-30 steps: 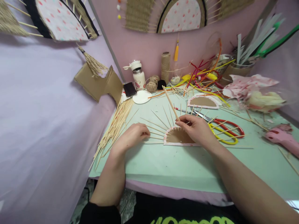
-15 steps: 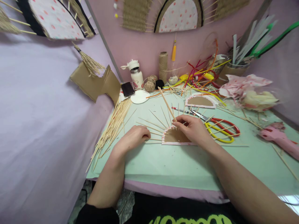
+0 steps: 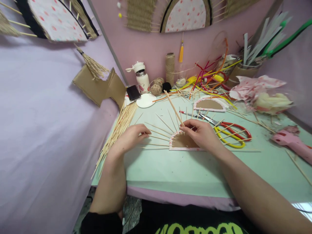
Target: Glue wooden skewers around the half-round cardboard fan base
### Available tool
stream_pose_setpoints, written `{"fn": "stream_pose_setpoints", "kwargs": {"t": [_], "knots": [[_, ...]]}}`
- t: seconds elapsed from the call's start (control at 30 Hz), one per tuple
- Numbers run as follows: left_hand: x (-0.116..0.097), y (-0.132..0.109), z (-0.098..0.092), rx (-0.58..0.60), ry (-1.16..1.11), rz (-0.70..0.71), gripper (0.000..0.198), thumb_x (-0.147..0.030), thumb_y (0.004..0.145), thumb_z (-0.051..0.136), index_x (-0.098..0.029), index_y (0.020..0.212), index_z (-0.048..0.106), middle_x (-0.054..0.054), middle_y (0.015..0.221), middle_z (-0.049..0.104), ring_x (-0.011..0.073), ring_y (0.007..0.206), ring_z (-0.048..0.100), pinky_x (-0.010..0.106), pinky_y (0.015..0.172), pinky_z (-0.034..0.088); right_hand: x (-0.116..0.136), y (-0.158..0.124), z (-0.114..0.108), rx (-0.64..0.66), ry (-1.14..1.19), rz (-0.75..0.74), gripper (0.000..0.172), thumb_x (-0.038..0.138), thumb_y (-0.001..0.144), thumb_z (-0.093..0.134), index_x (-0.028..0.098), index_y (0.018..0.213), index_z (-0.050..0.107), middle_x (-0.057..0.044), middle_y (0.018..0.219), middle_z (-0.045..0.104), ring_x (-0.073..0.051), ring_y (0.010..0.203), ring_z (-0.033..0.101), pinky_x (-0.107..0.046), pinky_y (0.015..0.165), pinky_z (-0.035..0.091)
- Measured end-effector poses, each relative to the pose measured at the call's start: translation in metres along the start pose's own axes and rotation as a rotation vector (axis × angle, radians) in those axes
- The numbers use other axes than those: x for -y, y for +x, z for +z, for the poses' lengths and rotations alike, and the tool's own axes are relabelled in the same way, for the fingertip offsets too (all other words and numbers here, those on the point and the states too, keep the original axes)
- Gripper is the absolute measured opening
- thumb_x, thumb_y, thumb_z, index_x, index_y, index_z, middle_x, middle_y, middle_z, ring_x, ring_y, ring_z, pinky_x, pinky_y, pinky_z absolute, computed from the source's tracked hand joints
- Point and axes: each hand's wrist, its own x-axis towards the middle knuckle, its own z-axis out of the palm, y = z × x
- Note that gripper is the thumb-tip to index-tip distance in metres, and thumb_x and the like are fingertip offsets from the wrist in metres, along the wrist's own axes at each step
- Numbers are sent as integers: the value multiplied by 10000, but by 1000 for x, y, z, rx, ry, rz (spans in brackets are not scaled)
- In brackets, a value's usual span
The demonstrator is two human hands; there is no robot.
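A brown cardboard half-disc [image 3: 181, 142] with a pink rim lies flat on the pale green table [image 3: 185, 172], with thin bamboo skewers fanning out from its curved edge. My right hand [image 3: 201, 134] rests on the half-disc and pinches one skewer [image 3: 173, 107] that slants up and away to the left. My left hand [image 3: 131, 137] lies on the table left of the half-disc, fingers curled, touching the skewers that stick out on that side. Whether it grips one I cannot tell.
A pile of loose skewers [image 3: 119, 128] runs along the table's left edge. Red and yellow scissors [image 3: 229, 134] lie right of my hand, a second half-disc [image 3: 209, 104] behind, a pink glue gun [image 3: 291, 140] at far right. Twine balls, a bottle [image 3: 142, 78] and a phone stand at the back.
My left hand has slid a little up and to the left, away from the half-disc. My right hand keeps the same hold on the skewer.
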Motion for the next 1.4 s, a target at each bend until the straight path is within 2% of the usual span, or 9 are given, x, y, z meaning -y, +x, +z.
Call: {"fn": "stream_pose_setpoints", "kwargs": {"t": [0.03, 0.1, 0.17, 0.27, 0.37, 0.77, 1.4], "knots": [[2, 1, -7, -50, 7, -2, 162, -274, 848, 580, -237, 854, 737, 46, 887, 716, 187, 803, 632, 297, 763, 470, 0, 0, 0, -4, -2, -2, 194, 361, 828, 589, 202, 771, 684, -21, 753, 714, -157, 645, 598, -290, 639, 434], [5, 7, -16, -73, 36, 9, 147, -287, 834, 598, -238, 833, 736, 43, 857, 713, 187, 782, 629, 296, 748, 469, 1, -1, -1, -11, -4, -8, 191, 357, 828, 590, 200, 770, 682, -25, 757, 714, -160, 655, 599, -291, 637, 434], [6, 14, -18, 3, 59, 13, 147, -278, 824, 595, -230, 834, 733, 38, 849, 715, 185, 783, 629, 292, 746, 468, 2, -1, -2, -18, -4, -13, 194, 357, 828, 588, 198, 767, 681, -28, 758, 714, -163, 660, 600, -292, 632, 434], [5, 25, -9, 180, 82, -27, 174, -241, 816, 568, -204, 867, 730, 38, 898, 721, 183, 829, 634, 281, 769, 469, 2, -1, -2, -13, -2, -8, 200, 362, 829, 588, 198, 763, 682, -27, 747, 712, -159, 638, 593, -291, 617, 431], [5, 29, 3, 251, 125, -76, 192, -180, 788, 557, -185, 880, 725, 32, 912, 715, 173, 840, 631, 262, 766, 459, 2, 0, -2, -7, -13, 0, 194, 356, 827, 594, 198, 755, 679, -22, 739, 709, -153, 628, 586, -286, 614, 427], [17, 29, 20, 272, 169, -5, 204, -138, 754, 523, -193, 808, 712, 20, 855, 706, 166, 807, 616, 249, 724, 433, 1, -1, -1, -1, -30, -8, 179, 344, 829, 597, 201, 764, 684, -19, 738, 713, -150, 625, 592, -280, 615, 427], [6, 21, 13, 329, 181, -79, 231, -150, 738, 506, -196, 823, 716, 17, 867, 718, 160, 784, 623, 241, 693, 432, 1, -1, 0, 19, -15, 5, 172, 333, 832, 586, 203, 768, 678, -14, 757, 708, -149, 648, 590, -283, 647, 423]]}}
